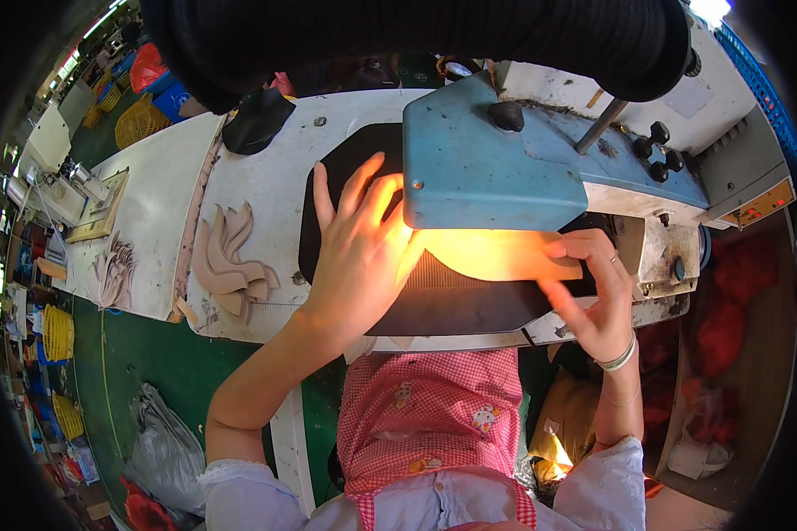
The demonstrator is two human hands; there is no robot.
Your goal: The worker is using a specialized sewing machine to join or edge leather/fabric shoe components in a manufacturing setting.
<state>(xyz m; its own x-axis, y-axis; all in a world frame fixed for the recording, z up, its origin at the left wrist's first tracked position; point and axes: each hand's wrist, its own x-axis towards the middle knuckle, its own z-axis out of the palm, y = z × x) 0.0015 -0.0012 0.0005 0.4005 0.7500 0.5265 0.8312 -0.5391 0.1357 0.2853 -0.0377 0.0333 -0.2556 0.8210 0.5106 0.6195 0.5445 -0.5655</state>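
A flat curved piece of sheet material (pixel 496 255), lit bright orange, lies under the blue head (pixel 496 168) of a machine. My right hand (pixel 600 288) has its fingers and thumb on opposite edges of the piece's right end. My left hand (pixel 363 239) lies with fingers spread at the left side of the machine head, its thumb side by the piece's left end. Some of its fingertips are close against the head. Beneath both hands is a black plate (pixel 452 310) with a ribbed strip (pixel 447 273).
Several beige curved pieces (pixel 226 265) lie in a pile left on the white table (pixel 279 195). Another bundle (pixel 112 273) rests farther left. A thick black hose (pixel 416 35) crosses above. A black flat piece (pixel 257 122) sits at the back left. A control box (pixel 753 195) stands at right.
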